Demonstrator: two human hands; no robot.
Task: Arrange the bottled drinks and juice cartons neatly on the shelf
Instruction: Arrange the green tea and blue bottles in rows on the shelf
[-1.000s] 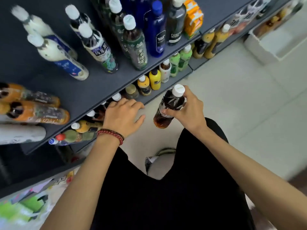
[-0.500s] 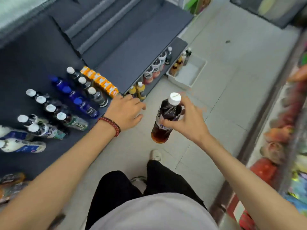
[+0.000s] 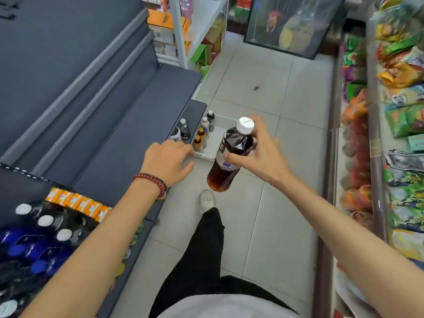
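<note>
Bottle (image 3: 231, 157) carried further along aisle; right hand (image 3: 259, 154) fingers wrapped around neck; left hand (image 3: 167, 161) fingers loosely spread, empty

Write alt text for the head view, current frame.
The right hand holds a brown tea bottle with a white cap over the aisle floor, while the left hand hovers open beside a dark shelf. Blue bottles and orange cartons sit lower left; snack racks line the right.
</note>
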